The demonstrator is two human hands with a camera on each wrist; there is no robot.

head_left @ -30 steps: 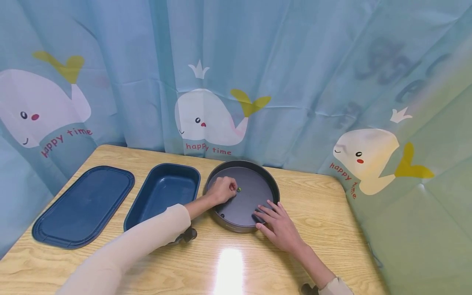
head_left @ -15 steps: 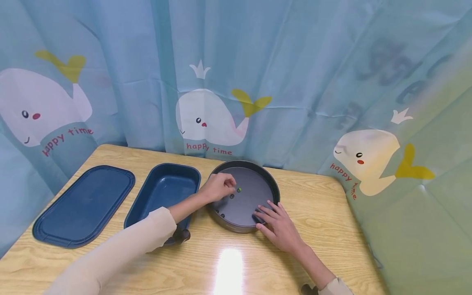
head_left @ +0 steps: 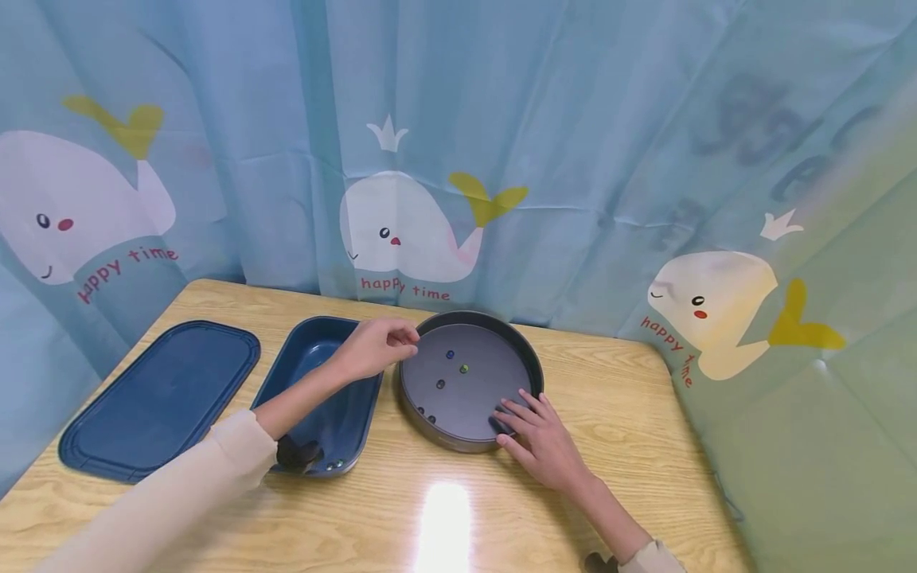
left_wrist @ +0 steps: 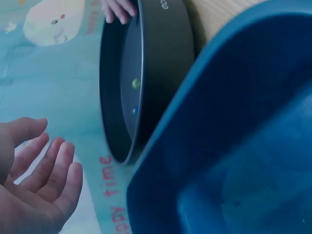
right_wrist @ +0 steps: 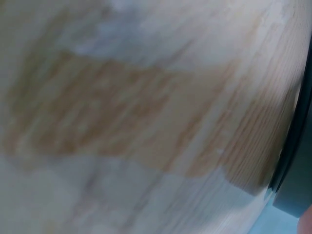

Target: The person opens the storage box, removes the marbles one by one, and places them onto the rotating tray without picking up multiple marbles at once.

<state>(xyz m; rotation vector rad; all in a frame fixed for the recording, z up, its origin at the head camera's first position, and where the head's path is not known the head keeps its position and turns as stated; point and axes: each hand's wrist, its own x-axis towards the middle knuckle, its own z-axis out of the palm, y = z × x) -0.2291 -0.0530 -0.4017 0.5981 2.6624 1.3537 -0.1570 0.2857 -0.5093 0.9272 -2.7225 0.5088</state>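
Note:
My left hand [head_left: 376, 348] is over the right side of the blue rectangular container [head_left: 368, 414], beside the round dark pan's [head_left: 533, 350] left rim. In the left wrist view its thumb and fingers [left_wrist: 61, 170] are relaxed and apart, with nothing between them. My right hand [head_left: 540, 438] rests with spread fingers on the pan's near right rim. Several small marbles lie in the pan: a blue marble [head_left: 450, 354], a green marble [head_left: 464, 369], a dark marble [head_left: 440, 384] and others by the near left wall. Small shiny marbles [head_left: 334, 465] lie at the container's near end.
A flat blue lid [head_left: 161, 398] lies on the wooden table [head_left: 609, 390] at the left. Behind the table hangs a blue curtain [head_left: 587, 159] printed with whales. A dark wrist-worn device [head_left: 297, 454] on the left arm overlaps the container's near end.
My left hand has moved left, from inside the pan to over the blue container. The blue marble has come into view, and a dark marble has rolled slightly left. The right hand stays put.

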